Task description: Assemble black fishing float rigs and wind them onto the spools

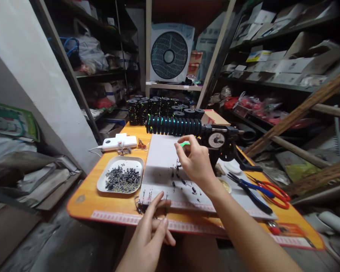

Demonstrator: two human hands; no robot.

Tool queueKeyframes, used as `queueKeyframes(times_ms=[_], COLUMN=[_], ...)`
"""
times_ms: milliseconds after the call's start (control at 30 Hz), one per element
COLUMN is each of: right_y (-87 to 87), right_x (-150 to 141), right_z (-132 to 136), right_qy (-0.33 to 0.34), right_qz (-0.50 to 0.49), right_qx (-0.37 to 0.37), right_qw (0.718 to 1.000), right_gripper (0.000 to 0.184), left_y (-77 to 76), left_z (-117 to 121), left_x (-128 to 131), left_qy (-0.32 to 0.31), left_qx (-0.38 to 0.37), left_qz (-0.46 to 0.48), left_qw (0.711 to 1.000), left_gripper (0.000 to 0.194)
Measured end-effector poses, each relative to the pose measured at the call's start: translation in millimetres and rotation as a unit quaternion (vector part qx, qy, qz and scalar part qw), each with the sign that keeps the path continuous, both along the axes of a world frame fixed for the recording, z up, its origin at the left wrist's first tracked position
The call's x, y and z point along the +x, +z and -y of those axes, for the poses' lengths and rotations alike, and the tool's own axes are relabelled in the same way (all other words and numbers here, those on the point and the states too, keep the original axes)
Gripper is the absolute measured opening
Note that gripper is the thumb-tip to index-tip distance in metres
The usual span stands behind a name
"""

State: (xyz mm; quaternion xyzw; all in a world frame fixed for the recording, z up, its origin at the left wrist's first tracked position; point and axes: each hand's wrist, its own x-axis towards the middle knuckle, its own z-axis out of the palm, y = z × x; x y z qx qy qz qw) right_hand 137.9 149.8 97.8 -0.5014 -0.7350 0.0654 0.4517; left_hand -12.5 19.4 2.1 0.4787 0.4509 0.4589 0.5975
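My right hand (197,160) is raised over a white board (161,158) on the orange table (85,198), fingers pinched on a small green piece (184,144) close to a row of black coils (174,125) mounted on a winding machine (219,141). My left hand (153,230) rests at the table's near edge, fingers stretched out, touching small black components (140,206) with wire leads. More of these components (184,183) lie scattered on the board.
A white tray (102,181) of small black components sits left of the board. Behind it lies a white power strip (119,142). Stacked black coils (158,105) stand at the back. Blue pliers (251,190) and red-handled scissors (274,192) lie right. Shelves surround the table.
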Motion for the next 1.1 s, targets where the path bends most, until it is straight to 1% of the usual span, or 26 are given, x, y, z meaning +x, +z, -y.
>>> queueKeyframes(times_ms=[100, 200, 233, 333, 400, 433, 467, 533, 567, 600, 633, 667, 733, 767, 867, 900, 967, 1000, 1033, 1100], right_y=[-1.9, -4.9, -4.9, 0.2, 7.0, 10.9, 14.7, 21.9, 24.9, 27.4, 29.3, 30.5, 30.4, 28.9, 18.8, 14.1, 4.7, 0.7, -2.6, -6.3], right_x=[-0.7, -0.5, 0.5, 7.4, 13.8, 16.8, 19.4, 22.8, 23.4, 23.3, 22.7, 21.7, 19.4, 18.3, 16.6, 16.5, 16.3, 16.1, 15.7, 14.2], right_z=[-2.6, -2.9, -1.1, 11.3, 22.9, 28.7, 34.0, 42.8, 46.3, 49.3, 51.9, 54.2, 58.1, 59.7, 62.2, 62.2, 61.2, 60.4, 59.6, 58.1], right_qy=[-0.010, 0.009, 0.017, 0.049, 0.089, 0.118, 0.150, 0.213, 0.237, 0.255, 0.270, 0.285, 0.307, 0.312, 0.302, 0.295, 0.286, 0.286, 0.287, 0.293], right_qz=[0.009, 0.014, 0.009, -0.013, -0.049, -0.084, -0.127, -0.214, -0.246, -0.267, -0.283, -0.299, -0.335, -0.356, -0.424, -0.441, -0.462, -0.467, -0.471, -0.476], right_qx=[0.001, -0.027, -0.041, -0.093, -0.150, -0.189, -0.229, -0.300, -0.323, -0.336, -0.347, -0.359, -0.381, -0.390, -0.418, -0.431, -0.454, -0.463, -0.469, -0.474], right_qw=[1.000, 0.999, 0.999, 0.994, 0.984, 0.971, 0.953, 0.905, 0.883, 0.867, 0.852, 0.837, 0.805, 0.790, 0.744, 0.730, 0.706, 0.697, 0.690, 0.681], right_gripper=[0.023, 0.014, 0.015, 0.027, 0.033, 0.035, 0.036, 0.037, 0.036, 0.035, 0.035, 0.034, 0.034, 0.034, 0.037, 0.038, 0.039, 0.039, 0.038, 0.038], left_y=[1.0, 4.9, 7.2, 17.9, 28.0, 33.5, 39.2, 50.0, 54.8, 58.8, 62.0, 64.2, 65.6, 64.7, 56.2, 51.9, 42.4, 37.7, 33.4, 27.3], left_z=[3.9, 8.8, 10.4, 13.1, 11.6, 9.2, 5.7, -4.8, -11.2, -17.7, -23.9, -29.0, -34.2, -33.7, -21.6, -15.8, -5.6, -1.9, 0.6, 2.7], left_x=[-2.3, -4.9, -5.7, -7.5, -6.8, -5.5, -3.7, 1.5, 4.7, 8.1, 11.7, 15.3, 22.3, 25.7, 34.5, 36.7, 39.6, 40.0, 39.7, 37.4], left_qy=[0.004, 0.022, 0.030, 0.053, 0.076, 0.093, 0.112, 0.131, 0.124, 0.105, 0.078, 0.049, 0.001, -0.013, -0.036, -0.047, -0.087, -0.111, -0.133, -0.172], left_qx=[-0.001, -0.001, 0.000, 0.003, 0.020, 0.038, 0.065, 0.141, 0.181, 0.213, 0.233, 0.237, 0.215, 0.200, 0.141, 0.112, 0.037, -0.001, -0.034, -0.085], left_qz=[-0.016, -0.034, -0.042, -0.062, -0.058, -0.058, -0.063, -0.095, -0.112, -0.124, -0.129, -0.128, -0.121, -0.121, -0.093, -0.057, 0.055, 0.122, 0.187, 0.302], left_qw=[1.000, 0.999, 0.999, 0.997, 0.995, 0.993, 0.990, 0.977, 0.969, 0.964, 0.961, 0.962, 0.969, 0.972, 0.985, 0.991, 0.994, 0.986, 0.973, 0.934], left_gripper=[0.058, 0.057, 0.057, 0.059, 0.053, 0.048, 0.041, 0.031, 0.030, 0.031, 0.033, 0.034, 0.027, 0.026, 0.038, 0.039, 0.038, 0.037, 0.037, 0.037])
